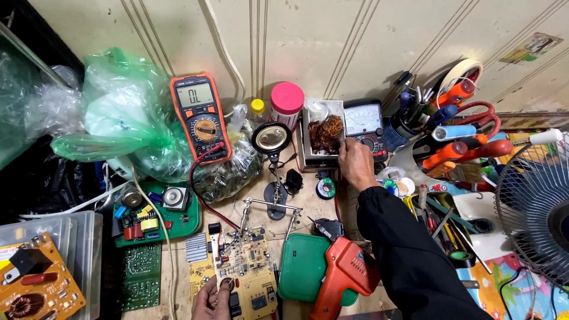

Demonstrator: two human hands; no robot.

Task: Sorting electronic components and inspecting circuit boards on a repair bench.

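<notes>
Cluttered workbench seen from above, right hand reaching into a white box of copper wire, left hand resting on a yellow circuit board, orange multimeter leaning behind.

The counter shows bare, matt wood. The yellow circuit board looks dull, studded with shiny metal solder. The orange glue gun is smooth, glossy plastic — the green bag thin, crinkled, shiny film.

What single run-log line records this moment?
left hand: on yellow circuit board | right hand: reaching white box of copper wire
</notes>
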